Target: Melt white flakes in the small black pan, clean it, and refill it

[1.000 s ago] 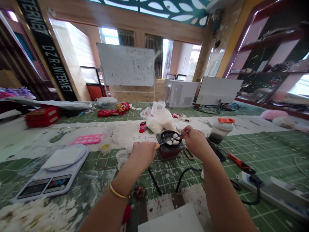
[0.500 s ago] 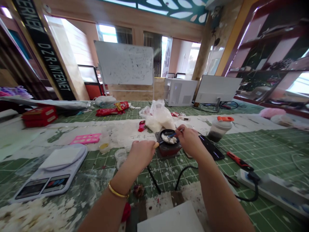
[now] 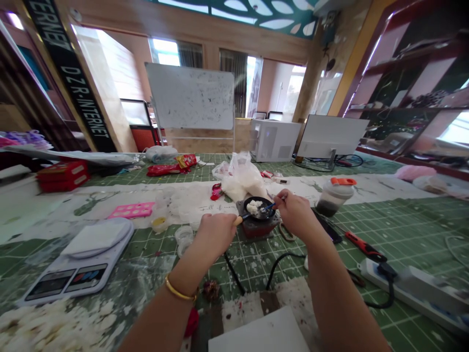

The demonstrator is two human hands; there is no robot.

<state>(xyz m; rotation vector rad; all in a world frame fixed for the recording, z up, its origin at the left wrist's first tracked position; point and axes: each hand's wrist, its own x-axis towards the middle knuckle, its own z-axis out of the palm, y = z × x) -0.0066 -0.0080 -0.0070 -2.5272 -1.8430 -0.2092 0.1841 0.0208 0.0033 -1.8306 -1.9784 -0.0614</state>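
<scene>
A small black frying pan (image 3: 271,213) rests on a dark red hot plate (image 3: 256,230). My left hand (image 3: 217,231) is wrapped round the pan's handle (image 3: 240,220), whose wooden end shows past the fingers. White lumps (image 3: 254,207) lie in the pan, gathered toward its left side. In my right hand (image 3: 293,211) is a thin blue stirring tool (image 3: 270,206), pinched between the fingers. Its tip is down in the pan beside the lumps; the exact shape of that tip is too small to tell.
A kitchen scale (image 3: 84,259) and white flakes (image 3: 58,327) lie at left. Behind the pan stands a plastic bag of white material (image 3: 244,178). To the right are an orange-lidded cup (image 3: 334,195), a phone (image 3: 328,227), a red-handled tool (image 3: 364,246) and a power strip (image 3: 414,288).
My right hand has moved slightly right with the stirring tool. The white lumps are now bunched further left in the pan. My left hand stays on the handle.
</scene>
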